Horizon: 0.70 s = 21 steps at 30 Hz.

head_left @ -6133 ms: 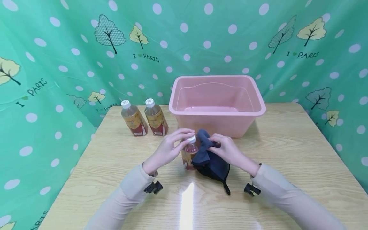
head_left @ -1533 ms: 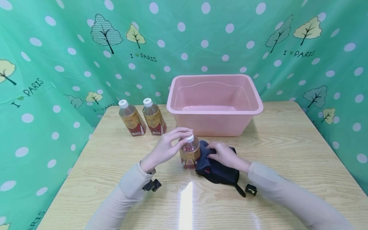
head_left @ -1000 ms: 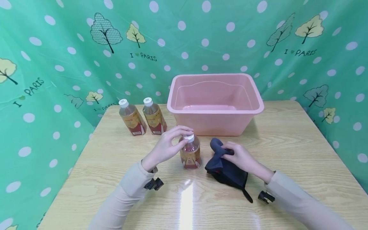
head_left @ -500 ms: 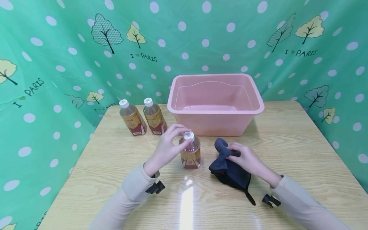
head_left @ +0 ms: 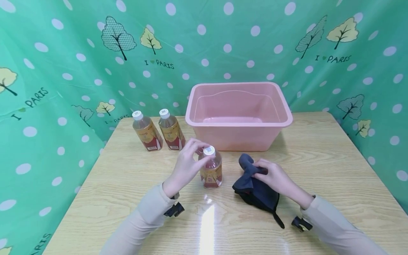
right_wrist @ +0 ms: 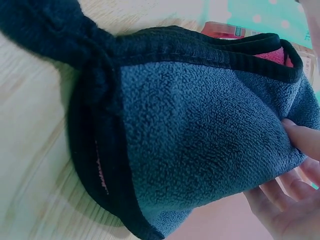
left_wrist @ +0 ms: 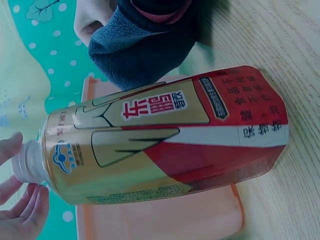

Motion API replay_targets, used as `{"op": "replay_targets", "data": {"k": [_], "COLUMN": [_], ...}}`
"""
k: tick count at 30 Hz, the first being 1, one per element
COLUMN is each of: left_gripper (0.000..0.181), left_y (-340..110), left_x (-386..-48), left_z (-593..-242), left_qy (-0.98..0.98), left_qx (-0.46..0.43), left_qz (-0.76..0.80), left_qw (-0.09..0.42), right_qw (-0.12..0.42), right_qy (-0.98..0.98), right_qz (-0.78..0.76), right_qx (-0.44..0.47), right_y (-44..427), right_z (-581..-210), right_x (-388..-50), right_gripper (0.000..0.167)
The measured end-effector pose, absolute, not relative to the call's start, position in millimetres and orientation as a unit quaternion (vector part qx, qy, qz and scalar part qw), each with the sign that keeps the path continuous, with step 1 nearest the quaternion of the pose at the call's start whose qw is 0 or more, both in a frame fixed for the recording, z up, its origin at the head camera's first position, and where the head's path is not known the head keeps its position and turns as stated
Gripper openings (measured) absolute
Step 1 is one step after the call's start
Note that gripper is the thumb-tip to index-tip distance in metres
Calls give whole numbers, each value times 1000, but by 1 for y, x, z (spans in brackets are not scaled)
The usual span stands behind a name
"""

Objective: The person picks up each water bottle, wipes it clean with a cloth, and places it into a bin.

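Observation:
My left hand (head_left: 185,164) has its thumb and fingers around the white cap of an upright drink bottle (head_left: 211,174), which stands on the table. In the left wrist view the bottle's gold and red label (left_wrist: 165,135) is plain, and thumb and fingertips lie at either side of the cap. Off to the right, my right hand (head_left: 275,175) pinches a bunched dark grey cleaning cloth (head_left: 261,194) with black edging and a hanging loop. A bit of pink lining (right_wrist: 275,56) shows in its fold in the right wrist view. Cloth and bottle are apart.
Two similar capped bottles, one at the far left (head_left: 148,134) and another beside it (head_left: 172,132), stand upright on the wooden table (head_left: 127,198). Behind the hands stands a pink plastic tub (head_left: 239,136). A green dotted curtain (head_left: 204,46) hangs behind.
The cloth was against the bottle earlier; my right hand has carried it right, away from it. My left fingers, earlier over the cap top, have shifted slightly back, leaving the top showing.

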State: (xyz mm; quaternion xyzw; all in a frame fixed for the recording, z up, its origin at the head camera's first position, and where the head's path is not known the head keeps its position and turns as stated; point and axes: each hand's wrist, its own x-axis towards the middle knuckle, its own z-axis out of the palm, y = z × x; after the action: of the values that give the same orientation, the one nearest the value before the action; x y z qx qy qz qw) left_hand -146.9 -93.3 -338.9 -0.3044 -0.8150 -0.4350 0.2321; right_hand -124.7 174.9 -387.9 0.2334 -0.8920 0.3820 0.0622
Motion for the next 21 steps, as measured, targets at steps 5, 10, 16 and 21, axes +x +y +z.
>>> {"op": "replay_targets", "data": {"k": [5,10,16,21], "left_gripper": [27,27,27,27], "left_y": [-94,-96,-98,-100], "left_x": [-148,-149,-150,-151], "left_z": [-338,-340,-340,-341], "left_qy": [-811,-805,-802,-795], "left_qx": [-315,-323,-334,-349], "left_qz": [-438,-452,-456,-458], "left_qw": [227,210,196,193], "right_qw": [53,48,50,53], "right_qy": [-892,-891,-890,-890], "right_qz": [386,389,389,389], "right_qx": [228,228,231,232], "right_y": [175,175,175,175], "right_z": [-387,-387,-388,-389], "right_x": [-124,-124,-124,-124], "right_gripper": [19,19,19,19]}}
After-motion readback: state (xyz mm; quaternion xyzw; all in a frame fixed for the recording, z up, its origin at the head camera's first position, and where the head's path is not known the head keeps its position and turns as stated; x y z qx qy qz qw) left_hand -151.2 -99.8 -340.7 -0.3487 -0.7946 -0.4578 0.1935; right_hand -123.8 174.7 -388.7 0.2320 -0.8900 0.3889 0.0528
